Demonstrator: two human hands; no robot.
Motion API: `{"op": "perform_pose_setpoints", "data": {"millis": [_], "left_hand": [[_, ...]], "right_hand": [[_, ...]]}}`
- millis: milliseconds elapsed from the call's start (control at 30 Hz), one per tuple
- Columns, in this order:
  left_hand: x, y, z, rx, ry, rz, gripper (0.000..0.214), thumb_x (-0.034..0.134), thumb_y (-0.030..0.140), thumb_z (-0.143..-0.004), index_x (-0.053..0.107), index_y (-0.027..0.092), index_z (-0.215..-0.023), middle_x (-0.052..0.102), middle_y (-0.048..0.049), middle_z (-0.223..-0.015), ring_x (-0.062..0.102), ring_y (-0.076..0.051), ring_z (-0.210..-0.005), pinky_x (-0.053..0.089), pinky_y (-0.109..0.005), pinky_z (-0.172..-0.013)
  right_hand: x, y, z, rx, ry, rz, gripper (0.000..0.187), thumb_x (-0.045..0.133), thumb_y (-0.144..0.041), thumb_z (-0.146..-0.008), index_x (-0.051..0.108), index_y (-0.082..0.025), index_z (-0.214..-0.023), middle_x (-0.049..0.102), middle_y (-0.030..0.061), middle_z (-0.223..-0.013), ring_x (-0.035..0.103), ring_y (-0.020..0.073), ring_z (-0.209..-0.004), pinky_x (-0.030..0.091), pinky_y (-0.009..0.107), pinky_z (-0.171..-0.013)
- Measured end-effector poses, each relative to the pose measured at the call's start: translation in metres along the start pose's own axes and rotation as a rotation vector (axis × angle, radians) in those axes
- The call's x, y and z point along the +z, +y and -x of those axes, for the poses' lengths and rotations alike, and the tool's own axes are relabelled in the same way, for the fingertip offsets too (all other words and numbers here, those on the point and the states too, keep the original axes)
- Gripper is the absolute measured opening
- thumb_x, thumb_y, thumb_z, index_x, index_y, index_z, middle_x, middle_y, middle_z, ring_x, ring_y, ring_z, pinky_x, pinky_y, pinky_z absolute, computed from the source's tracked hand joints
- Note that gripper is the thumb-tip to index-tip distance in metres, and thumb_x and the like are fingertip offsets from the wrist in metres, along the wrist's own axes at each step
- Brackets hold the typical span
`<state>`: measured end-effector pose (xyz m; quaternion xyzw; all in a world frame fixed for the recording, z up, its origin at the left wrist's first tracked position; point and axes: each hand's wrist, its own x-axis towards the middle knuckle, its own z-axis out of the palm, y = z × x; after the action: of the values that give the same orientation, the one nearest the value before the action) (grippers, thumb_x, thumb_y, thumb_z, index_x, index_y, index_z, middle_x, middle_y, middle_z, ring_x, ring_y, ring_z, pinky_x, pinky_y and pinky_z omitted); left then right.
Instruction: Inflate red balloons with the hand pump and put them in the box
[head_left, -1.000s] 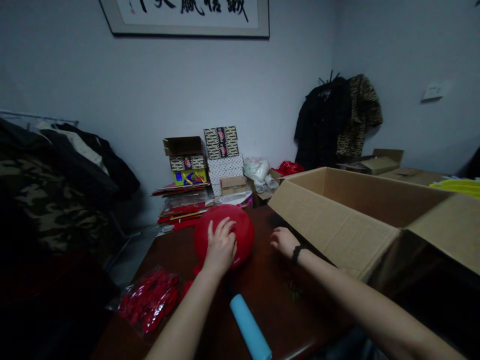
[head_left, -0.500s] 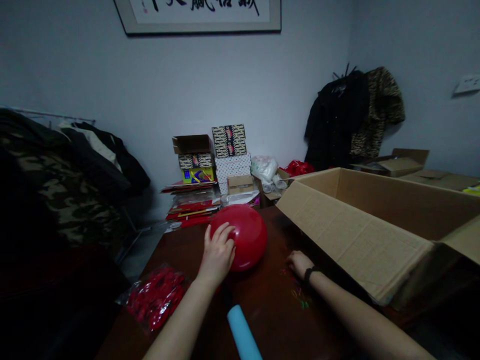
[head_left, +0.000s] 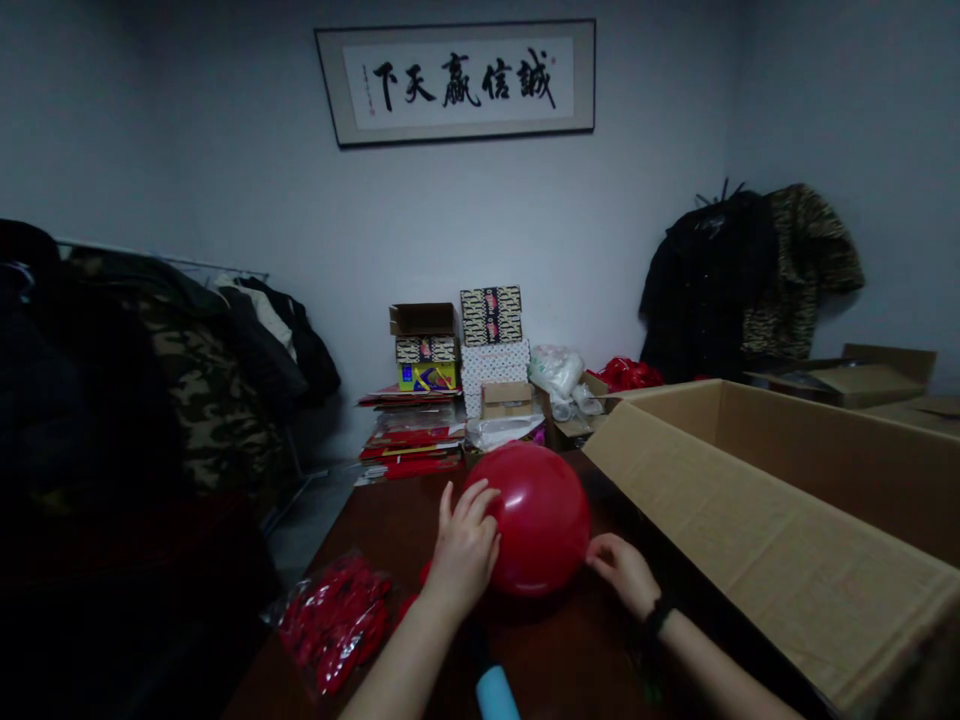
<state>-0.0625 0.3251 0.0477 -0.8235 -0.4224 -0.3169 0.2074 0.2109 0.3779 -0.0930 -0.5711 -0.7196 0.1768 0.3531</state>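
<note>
My L hand [head_left: 465, 550] flat on balloon [head_left: 541, 518], fingers [head_left: 480, 497] spread over its left side, palm pressing, no pinch. My R hand [head_left: 624, 572] touches balloon's lower right w/ fingertips, loosely curled, not closed round anything; black band on wrist. Balloon red, inflated, resting on table [head_left: 585, 650] mid-width, toward far edge, just beside big cardboard box [head_left: 757, 540] at right edge. Bag of red balloons [head_left: 335, 620] near left edge. Blue tube [head_left: 496, 695] at near edge, betw. my arms.
</note>
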Motion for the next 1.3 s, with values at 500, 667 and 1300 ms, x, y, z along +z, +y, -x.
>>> {"op": "perform_pose_setpoints", "data": {"millis": [500,667,1300], "left_hand": [[-0.019,0.012,-0.003,-0.176,0.177,0.225,0.007,0.063,0.014,-0.073,0.064,0.020,-0.069,0.060,-0.0087,-0.120,0.045,-0.027,-0.122,0.027,-0.061,-0.104],[-0.029,0.013,0.002,-0.169,0.163,0.264,0.007,0.063,0.015,-0.074,0.064,0.020,-0.070,0.060,-0.0086,-0.123,0.044,-0.027,-0.122,0.027,-0.061,-0.104],[-0.038,0.004,-0.005,-0.139,0.118,0.306,0.012,0.064,0.013,-0.070,0.067,0.024,-0.071,0.062,-0.0038,-0.118,0.045,-0.026,-0.121,0.026,-0.055,-0.107]], "right_hand": [[-0.010,-0.156,-0.015,-0.419,0.159,-0.374,0.011,0.060,-0.033,-0.081,0.066,-0.024,-0.079,0.064,0.0068,-0.108,0.055,0.0225,-0.112,0.043,0.043,-0.099],[-0.006,-0.166,-0.013,-0.481,0.182,-0.361,0.008,0.058,-0.028,-0.082,0.065,-0.024,-0.081,0.065,0.0054,-0.104,0.058,0.0196,-0.109,0.045,0.039,-0.098],[-0.032,-0.186,-0.006,-0.661,0.195,-0.137,0.007,0.057,-0.022,-0.084,0.064,-0.024,-0.084,0.066,0.0038,-0.104,0.051,0.0206,-0.115,0.044,0.042,-0.099]]}}
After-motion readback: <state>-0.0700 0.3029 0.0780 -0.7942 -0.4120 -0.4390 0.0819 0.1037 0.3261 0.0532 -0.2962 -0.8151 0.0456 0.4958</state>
